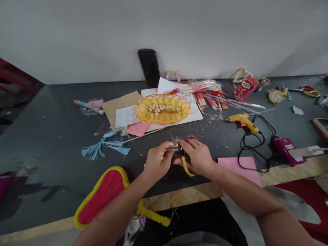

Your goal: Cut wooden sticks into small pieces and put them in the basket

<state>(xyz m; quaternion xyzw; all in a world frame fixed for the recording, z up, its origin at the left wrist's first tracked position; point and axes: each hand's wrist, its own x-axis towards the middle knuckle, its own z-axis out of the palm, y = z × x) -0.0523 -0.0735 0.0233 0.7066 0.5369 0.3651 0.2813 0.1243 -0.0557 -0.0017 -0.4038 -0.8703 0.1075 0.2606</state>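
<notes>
Scissors [185, 160]: red-and-yellow handles, held over the dark surface [61, 136] just in front of the yellow basket [162, 108]. Your right hand [197, 156] is wrapped around the handles, fingers curled closed on them. Your left hand [158, 160] touches the blade end, fingers pinching a small item there; too small to tell what it is.

Around the basket:
- Inside it: a cluster of small pale beads [161, 108].
- Beneath it: white and pink paper sheets [126, 116].
- To its left: blue tassels [104, 145].
- To its right: a yellow glue gun [243, 121] with black cord, well apart from your hands.
- Behind it: a dark phone [149, 67] leaning on the wall.
- Nearer you, by your left forearm: a red fan with yellow fringe [102, 194].
</notes>
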